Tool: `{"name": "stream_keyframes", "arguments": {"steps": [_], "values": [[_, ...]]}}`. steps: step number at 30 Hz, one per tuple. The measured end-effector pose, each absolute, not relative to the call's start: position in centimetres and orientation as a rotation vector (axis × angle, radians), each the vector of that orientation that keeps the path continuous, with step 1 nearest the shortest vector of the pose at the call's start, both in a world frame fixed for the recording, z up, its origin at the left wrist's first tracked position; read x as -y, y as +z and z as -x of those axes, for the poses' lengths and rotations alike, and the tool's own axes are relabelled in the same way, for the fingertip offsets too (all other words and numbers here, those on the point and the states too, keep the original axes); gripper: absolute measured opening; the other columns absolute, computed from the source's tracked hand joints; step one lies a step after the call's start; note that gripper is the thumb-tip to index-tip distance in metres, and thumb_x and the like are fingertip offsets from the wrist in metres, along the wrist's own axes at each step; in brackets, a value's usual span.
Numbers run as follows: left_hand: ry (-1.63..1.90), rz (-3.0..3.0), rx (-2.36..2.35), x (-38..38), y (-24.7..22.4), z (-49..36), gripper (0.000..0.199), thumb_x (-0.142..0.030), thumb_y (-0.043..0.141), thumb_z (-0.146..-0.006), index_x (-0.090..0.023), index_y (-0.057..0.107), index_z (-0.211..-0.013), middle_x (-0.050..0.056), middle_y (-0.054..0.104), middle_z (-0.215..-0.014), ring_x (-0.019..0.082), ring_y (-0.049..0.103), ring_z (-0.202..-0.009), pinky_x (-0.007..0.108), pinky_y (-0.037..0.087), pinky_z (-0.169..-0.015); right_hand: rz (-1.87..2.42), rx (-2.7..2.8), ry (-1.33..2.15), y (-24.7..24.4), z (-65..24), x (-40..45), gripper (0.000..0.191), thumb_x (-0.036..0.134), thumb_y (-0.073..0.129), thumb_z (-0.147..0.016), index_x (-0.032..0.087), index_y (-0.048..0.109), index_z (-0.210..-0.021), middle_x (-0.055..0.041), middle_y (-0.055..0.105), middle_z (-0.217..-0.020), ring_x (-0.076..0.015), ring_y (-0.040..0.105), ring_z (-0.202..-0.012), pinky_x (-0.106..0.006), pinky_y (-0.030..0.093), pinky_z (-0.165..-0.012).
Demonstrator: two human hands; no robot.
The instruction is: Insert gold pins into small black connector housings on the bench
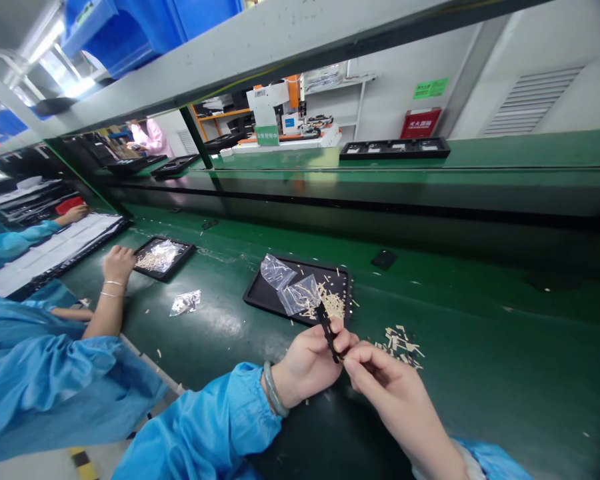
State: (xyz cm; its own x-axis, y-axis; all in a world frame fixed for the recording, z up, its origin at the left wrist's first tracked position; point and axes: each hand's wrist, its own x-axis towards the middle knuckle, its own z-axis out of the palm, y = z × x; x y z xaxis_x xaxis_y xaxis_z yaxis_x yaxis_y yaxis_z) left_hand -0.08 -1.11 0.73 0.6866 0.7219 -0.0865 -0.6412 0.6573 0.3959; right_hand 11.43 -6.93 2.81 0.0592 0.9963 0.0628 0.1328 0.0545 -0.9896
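Note:
In my left hand (316, 360) is a narrow black plastic part (326, 327), gripped between thumb and fingers and tilted upward. The fingertips of my right hand (387, 381) are pinched together at the lower end of that part; whatever they hold, if anything, is too small to make out. Just beyond my hands lies a black tray (267, 301) with small beige strips (332, 301) and clear plastic bags (300, 293) in it. More loose strips (403, 347) are scattered on the green bench to the right of my hands.
A co-worker's hand (119, 263) reaches to a second black tray (173, 268) at the left. A small clear bag (185, 303) lies between the trays. Farther back is a flat black piece (383, 259). A shelf beam (230, 67) crosses above the bench (505, 373).

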Motion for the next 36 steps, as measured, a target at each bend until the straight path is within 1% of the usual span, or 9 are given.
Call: {"name": "stream_keyframes", "arguments": {"steps": [10,15,27,36], "values": [[0.772,-0.365,-0.271,1.33,0.86,0.08,0.018,-0.005,0.058,-0.058,-0.014,0.050,-0.071,-0.001,0.041,-0.060,0.015,0.045,-0.070,0.028,0.034,-0.071,1.312,1.301,1.022,2.69,-11.38,7.01,0.024,0.035,0.056,-0.078,0.018,0.055,-0.060,0.0016,0.048,-0.058,-0.0106,0.041,-0.052,-0.022,0.036,-0.048],[0.791,-0.363,-0.262,1.26,0.79,0.10,0.018,-0.004,0.057,-0.059,-0.013,0.050,-0.072,0.000,0.043,-0.060,0.015,0.045,-0.072,0.028,0.033,-0.072,1.320,1.280,0.999,2.58,-11.24,6.95,0.022,0.033,0.056,-0.077,0.019,0.054,-0.060,0.0020,0.048,-0.058,-0.0105,0.041,-0.051,-0.021,0.035,-0.048],[0.794,-0.369,-0.228,1.34,0.94,0.08,0.018,-0.003,0.054,-0.058,-0.013,0.050,-0.072,0.000,0.045,-0.059,0.014,0.043,-0.067,0.026,0.032,-0.067,1.344,1.267,0.998,2.29,-11.36,7.02,0.021,0.032,0.054,-0.078,0.019,0.053,-0.061,0.0025,0.048,-0.058,-0.0105,0.041,-0.052,-0.021,0.035,-0.049],[0.793,-0.362,-0.227,1.29,0.91,0.08,0.016,-0.003,0.053,-0.059,-0.013,0.051,-0.072,0.001,0.045,-0.059,0.015,0.043,-0.068,0.028,0.032,-0.069,1.346,1.273,0.991,2.57,-11.28,7.05,0.021,0.032,0.054,-0.078,0.019,0.054,-0.060,0.0028,0.047,-0.057,-0.0103,0.041,-0.051,-0.022,0.034,-0.048]]}}
